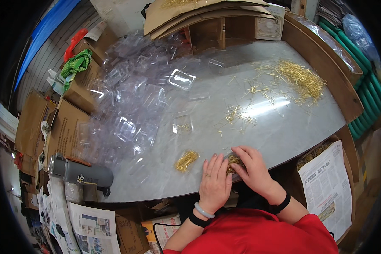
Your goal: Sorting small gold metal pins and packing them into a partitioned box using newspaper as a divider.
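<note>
A small bundle of thin gold wires lies at the table's near edge, between my two hands. My right hand curves around it, with the thumb on the near side and the fingers on the far side. My left hand rests flat against the bundle's left side, its fingers stretched out and close together. Part of the bundle is hidden by the hands. Just left of them sits a second bundle of gold wires. Beyond it is a clear plastic tray with a few wires in it.
Clear plastic trays are heaped over the table's left side. Loose gold wires form a pile at the far right. A grey bottle lies at the near left. Cardboard walls the right edge, and a small fan stands behind.
</note>
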Motion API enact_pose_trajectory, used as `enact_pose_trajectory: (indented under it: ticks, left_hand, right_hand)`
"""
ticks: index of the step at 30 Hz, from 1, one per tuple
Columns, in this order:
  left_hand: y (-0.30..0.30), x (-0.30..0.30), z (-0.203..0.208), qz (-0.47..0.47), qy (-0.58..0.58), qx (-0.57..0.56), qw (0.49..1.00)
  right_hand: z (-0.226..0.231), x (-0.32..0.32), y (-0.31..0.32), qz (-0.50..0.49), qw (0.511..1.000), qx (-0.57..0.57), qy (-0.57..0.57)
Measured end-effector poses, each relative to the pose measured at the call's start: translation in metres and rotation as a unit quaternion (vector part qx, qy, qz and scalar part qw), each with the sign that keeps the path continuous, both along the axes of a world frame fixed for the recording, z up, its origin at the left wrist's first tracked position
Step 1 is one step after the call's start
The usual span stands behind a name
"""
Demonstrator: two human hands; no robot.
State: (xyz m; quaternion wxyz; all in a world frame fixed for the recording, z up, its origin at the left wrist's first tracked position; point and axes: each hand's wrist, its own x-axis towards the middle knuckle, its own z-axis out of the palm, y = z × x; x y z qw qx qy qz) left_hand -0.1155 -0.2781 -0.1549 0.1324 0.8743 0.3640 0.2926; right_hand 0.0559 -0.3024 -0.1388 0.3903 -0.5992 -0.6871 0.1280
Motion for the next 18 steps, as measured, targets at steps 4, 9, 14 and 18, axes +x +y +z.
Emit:
enact_pose_trajectory:
  ticks: [4,9,14,18]
  left_hand:
    - [0.000,-0.002,-0.002,0.001,0.007,0.003,1.000]
    - [0.000,-0.001,-0.003,0.002,0.011,0.006,1.000]
    - [0.001,0.000,-0.002,0.009,0.005,-0.002,1.000]
    - [0.001,-0.002,-0.004,-0.001,-0.005,-0.002,1.000]
  right_hand:
    - [0.013,0.012,0.006,0.074,0.996,-0.051,0.014]
    - [0.007,0.004,0.013,0.018,0.999,-0.019,0.038]
    - [-0.013,-0.011,0.016,-0.046,0.992,0.070,-0.094]
    - [-0.002,-0.005,0.014,-0.031,0.999,0.015,0.014]
